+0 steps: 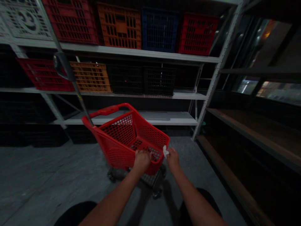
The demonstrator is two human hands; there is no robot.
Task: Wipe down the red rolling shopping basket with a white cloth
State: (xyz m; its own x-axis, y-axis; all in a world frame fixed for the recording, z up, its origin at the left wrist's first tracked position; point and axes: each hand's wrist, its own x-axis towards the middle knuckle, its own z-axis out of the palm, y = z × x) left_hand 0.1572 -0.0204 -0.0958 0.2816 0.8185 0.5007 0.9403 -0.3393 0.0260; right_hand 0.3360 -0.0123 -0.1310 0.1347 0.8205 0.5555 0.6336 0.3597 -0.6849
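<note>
A red plastic shopping basket on wheels (127, 135) stands on the grey floor in front of me, its pull handle (66, 67) raised up to the left. My left hand (141, 159) is closed over the near rim of the basket. My right hand (172, 158) is at the basket's near right corner, pinched on a small white cloth or wipe (166, 152) that touches the rim. The basket looks empty inside.
White metal shelving (131, 51) runs along the wall ahead with red, orange, blue and black crates (119, 26). Dark wooden shelves (249, 128) stand at the right. The grey floor (47, 175) spreads to the left.
</note>
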